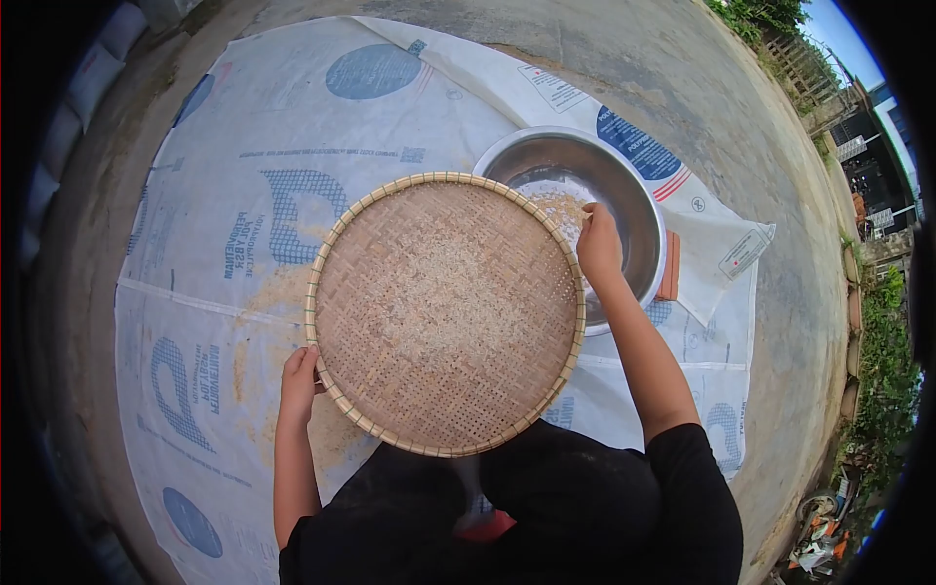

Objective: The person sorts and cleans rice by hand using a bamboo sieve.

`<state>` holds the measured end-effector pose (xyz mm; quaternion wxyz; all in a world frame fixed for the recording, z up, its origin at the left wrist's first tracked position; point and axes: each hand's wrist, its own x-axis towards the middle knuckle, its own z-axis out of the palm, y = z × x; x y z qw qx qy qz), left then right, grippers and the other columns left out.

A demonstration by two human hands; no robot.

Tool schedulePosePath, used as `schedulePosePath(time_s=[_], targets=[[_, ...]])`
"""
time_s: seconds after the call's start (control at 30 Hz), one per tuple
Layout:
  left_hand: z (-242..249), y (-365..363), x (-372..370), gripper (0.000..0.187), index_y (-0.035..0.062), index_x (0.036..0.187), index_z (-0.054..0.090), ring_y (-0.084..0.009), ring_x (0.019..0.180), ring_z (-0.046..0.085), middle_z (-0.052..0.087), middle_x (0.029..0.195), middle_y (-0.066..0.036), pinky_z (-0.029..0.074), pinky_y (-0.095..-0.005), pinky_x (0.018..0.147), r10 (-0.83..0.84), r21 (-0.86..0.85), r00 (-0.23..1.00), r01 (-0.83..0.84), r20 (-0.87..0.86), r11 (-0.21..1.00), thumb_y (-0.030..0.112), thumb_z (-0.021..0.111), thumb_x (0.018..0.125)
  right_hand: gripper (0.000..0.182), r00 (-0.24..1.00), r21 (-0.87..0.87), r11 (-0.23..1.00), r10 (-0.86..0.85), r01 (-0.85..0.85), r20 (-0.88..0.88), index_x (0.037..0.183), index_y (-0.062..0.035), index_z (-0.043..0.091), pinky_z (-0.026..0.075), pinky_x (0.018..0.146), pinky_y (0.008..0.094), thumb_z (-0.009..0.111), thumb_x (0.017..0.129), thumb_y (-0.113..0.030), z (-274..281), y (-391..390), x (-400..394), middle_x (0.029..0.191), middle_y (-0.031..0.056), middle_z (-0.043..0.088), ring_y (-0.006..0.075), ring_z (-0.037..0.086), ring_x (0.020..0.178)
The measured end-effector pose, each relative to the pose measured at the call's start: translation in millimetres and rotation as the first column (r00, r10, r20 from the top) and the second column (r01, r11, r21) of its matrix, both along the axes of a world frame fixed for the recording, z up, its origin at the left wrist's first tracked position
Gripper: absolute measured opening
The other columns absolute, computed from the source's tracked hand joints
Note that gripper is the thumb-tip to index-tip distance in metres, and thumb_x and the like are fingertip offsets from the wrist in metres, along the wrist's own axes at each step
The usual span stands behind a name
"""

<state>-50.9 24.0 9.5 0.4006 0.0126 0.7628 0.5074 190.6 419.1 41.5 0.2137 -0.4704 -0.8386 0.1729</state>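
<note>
A round woven bamboo winnowing basket [361, 263] sits over my lap with pale grains [444, 297] spread across its middle. At its lower left rim, my left hand [299, 375] is closed around the edge. My right hand [599, 242] is beside the right rim, above the wide metal bowl [639, 195]. Its fingers are curled together, and whatever they may hold is hidden. Inside the bowl lies a patch of light brown grain or husks [558, 203]. The basket covers the bowl's near left part.
Printed white sheeting [234, 175] lies under everything, with scattered husks [258, 322] left of the basket. A reddish brick [670, 265] touches the bowl's right side. Concrete ground [770, 195] surrounds the sheet. Filled sacks [93, 83] stand far left; plants [882, 361] line the right.
</note>
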Motion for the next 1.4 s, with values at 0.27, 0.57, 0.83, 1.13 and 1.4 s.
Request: schedulePosePath(time_s=[0.27, 0.57, 0.83, 1.13, 1.4], targets=[[0, -2, 0, 0.031, 0.003, 0.093, 0.056, -0.0102, 0.06, 0.053, 0.056, 0.071, -0.002, 0.046, -0.026, 0.053, 0.029, -0.002, 1.0, -0.029, 0.001, 1.0, 0.032, 0.045, 0.092, 0.023, 0.88, -0.264, 0.851, 0.474, -0.454, 0.014, 0.103, -0.0079, 0.056, 0.046, 0.078, 0.0393, 0.058, 0.08, -0.012, -7, -61, -29, 0.106, 0.0122, 0.055, 0.0308, 0.056, 0.096], [-6, -3, 1, 0.031, 0.0045, 0.096, 0.056, -0.0107, 0.063, 0.057, 0.059, 0.075, -0.002, 0.049, -0.0261, 0.058, 0.025, 0.015, 1.0, -0.025, -0.013, 1.0, 0.034, 0.045, 0.092, 0.013, 0.662, -0.393, 0.63, 0.747, -0.67, 0.069, 0.091, -0.0085, 0.058, 0.046, 0.077, 0.0387, 0.058, 0.079, -0.013, -13, -96, -64, 0.093, 0.0085, 0.057, 0.0288, 0.056, 0.091], [-5, -1, 1, 0.03, 0.0029, 0.092, 0.057, -0.0089, 0.057, 0.052, 0.055, 0.069, 0.0, 0.045, -0.0248, 0.054, 0.054, 0.028, 0.998, -0.054, 0.01, 0.998, 0.031, 0.045, 0.092, 0.008, 0.526, -0.44, 0.533, 0.837, -0.723, 0.15, 0.08, -0.0072, 0.055, 0.045, 0.074, 0.0393, 0.058, 0.079, -0.015, -22, -109, -82, 0.09, 0.0085, 0.056, 0.0281, 0.057, 0.089], [-5, -6, -4, 0.031, 0.0036, 0.098, 0.055, -0.0129, 0.066, 0.06, 0.06, 0.077, -0.004, 0.051, -0.0285, 0.061, -0.003, 0.041, 0.999, 0.001, 0.037, 0.999, 0.033, 0.045, 0.092, 0.01, 0.757, -0.46, 0.635, 0.637, -0.621, -0.143, 0.078, -0.0015, 0.055, 0.044, 0.068, 0.0329, 0.062, 0.079, -0.008, -7, -65, -60, 0.08, 0.0118, 0.055, 0.0236, 0.055, 0.073], [-1, -2, 0, 0.029, 0.0049, 0.087, 0.056, -0.0094, 0.059, 0.052, 0.053, 0.07, 0.0, 0.046, -0.0256, 0.056, 0.045, 0.04, 0.998, -0.047, 0.037, 0.998, 0.032, 0.047, 0.092, 0.024, 0.998, -0.107, 0.994, -0.023, 0.017, -0.053, 0.097, 0.0015, 0.053, 0.047, 0.067, 0.0373, 0.06, 0.082, -0.015, -19, 12, 33, 0.08, 0.017, 0.06, 0.028, 0.059, 0.073]])
